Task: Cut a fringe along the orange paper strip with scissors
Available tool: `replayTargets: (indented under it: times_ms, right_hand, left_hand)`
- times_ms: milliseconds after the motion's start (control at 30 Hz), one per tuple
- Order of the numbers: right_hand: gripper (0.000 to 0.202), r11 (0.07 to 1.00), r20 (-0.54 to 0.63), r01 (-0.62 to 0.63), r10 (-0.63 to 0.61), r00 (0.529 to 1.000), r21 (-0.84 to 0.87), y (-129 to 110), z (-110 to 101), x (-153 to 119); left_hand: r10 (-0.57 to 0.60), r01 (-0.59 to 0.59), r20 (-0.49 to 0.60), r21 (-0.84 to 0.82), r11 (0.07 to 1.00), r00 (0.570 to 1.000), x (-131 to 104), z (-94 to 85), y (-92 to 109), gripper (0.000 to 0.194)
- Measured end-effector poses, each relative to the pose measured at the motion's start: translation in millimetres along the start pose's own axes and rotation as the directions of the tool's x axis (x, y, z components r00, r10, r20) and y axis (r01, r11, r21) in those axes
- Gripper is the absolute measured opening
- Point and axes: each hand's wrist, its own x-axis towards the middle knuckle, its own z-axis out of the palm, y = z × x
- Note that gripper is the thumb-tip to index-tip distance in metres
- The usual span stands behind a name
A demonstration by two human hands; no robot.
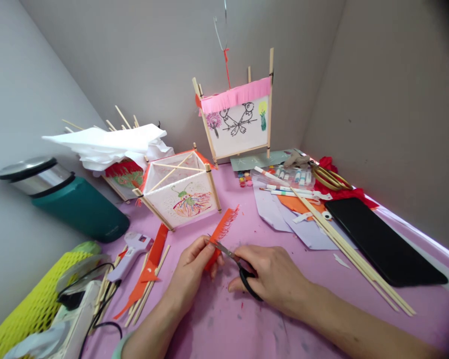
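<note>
Between thumb and fingers, my left hand (196, 264) pinches a strip of orange-red paper (224, 225) whose upper right edge is cut into a fringe. My right hand (267, 271) grips black-handled scissors (249, 284), and their blades reach the paper close to my left thumb. Just behind my hands stands a stick-framed paper lantern (179, 197) with a colourful winged insect drawn on its front panel. More orange-red paper (147, 274) lies left of my left hand, on thin wooden sticks.
A lilac glue gun (129, 257), power strip (73, 319) and teal bottle (80, 204) are on the left. A bird-decorated lantern (239, 119) hangs from a hook at the back. Long sticks (344, 249), a black phone (381, 239), markers (292, 192) and gold-handled scissors (331, 177) lie right.
</note>
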Motion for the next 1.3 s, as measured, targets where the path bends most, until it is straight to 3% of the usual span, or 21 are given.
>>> replayTargets:
  times_ms: [1300]
  right_hand:
    - [0.029, 1.000, 0.009, -0.001, 0.001, 1.000, -0.018, 0.7, 2.1, 1.0]
  left_hand:
    - [-0.069, 0.070, 0.030, -0.014, 0.997, 0.997, -0.5, -2.4, -2.8, 0.025]
